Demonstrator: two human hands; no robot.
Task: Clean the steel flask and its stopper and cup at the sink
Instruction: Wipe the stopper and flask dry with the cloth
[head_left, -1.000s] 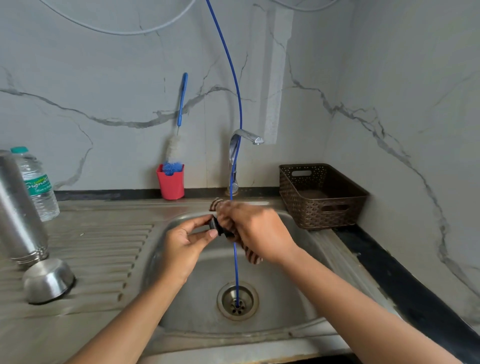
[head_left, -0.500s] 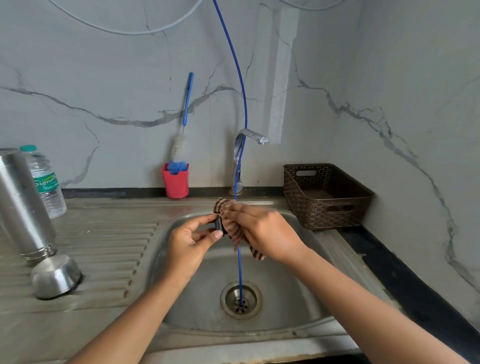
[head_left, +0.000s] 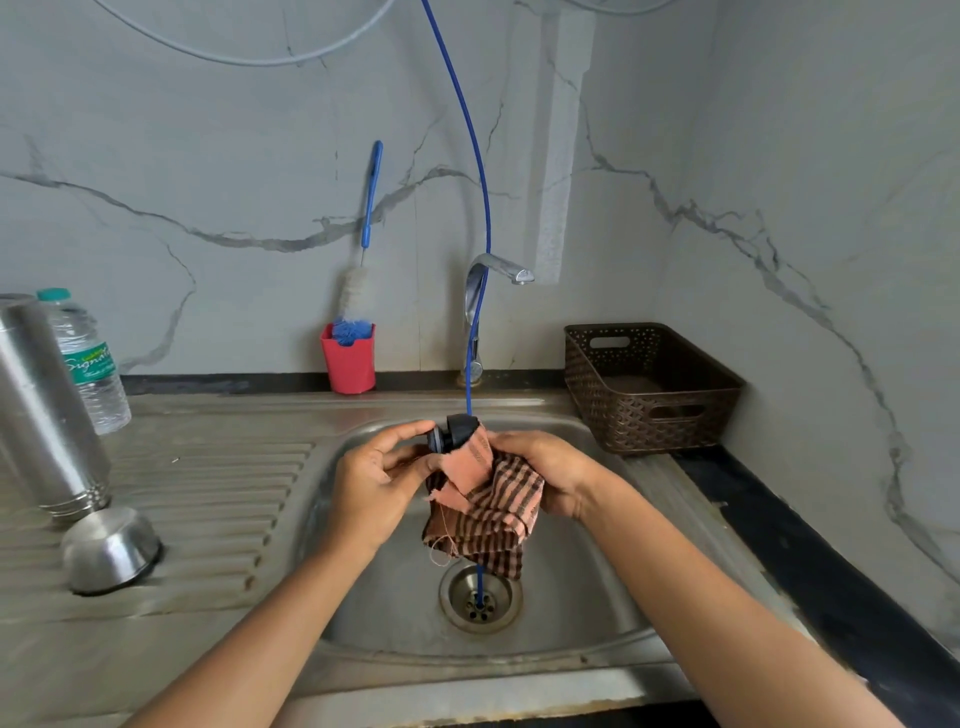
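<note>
Black plastic, the stopper (head_left: 451, 434) is sitting above the sink basin (head_left: 582, 587), between both hands. The left hand (head_left: 374, 483) is pinching its narrow end with thumb and fingertips. The right hand (head_left: 550, 475) is gripping a striped cloth (head_left: 488, 506), which is bunched against the stopper's wider end and hanging over the drain (head_left: 480, 597). A blue hose (head_left: 480, 182) is running down behind the cloth into that drain. On the draining board (head_left: 218, 493) at the left, the steel flask (head_left: 47, 410) is standing upright, with its cup (head_left: 109, 551) lying mouth-down just beside its base. A water bottle (head_left: 91, 358) is standing behind the flask. A bottle brush (head_left: 363, 260) is leaning in a red holder (head_left: 349, 361) near the tap (head_left: 488, 291).
</note>
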